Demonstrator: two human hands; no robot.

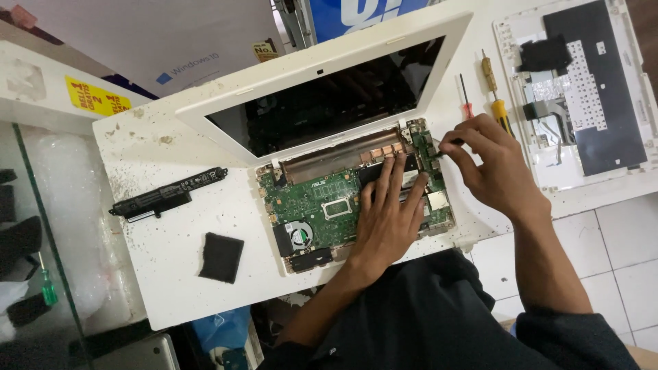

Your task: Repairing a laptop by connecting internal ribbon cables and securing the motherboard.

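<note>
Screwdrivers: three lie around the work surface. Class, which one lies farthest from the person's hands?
The green-handled screwdriver, lying alone at the far left on the glass. The red-handled one and yellow-handled one lie beside the right hand.

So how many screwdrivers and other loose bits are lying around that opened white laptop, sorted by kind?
Screwdrivers: 3, one red-handled, one yellow-handled, one green-handled
Battery bar, black: 1
Black square pad: 1
Detached keyboard panel: 1
Total: 6
</note>
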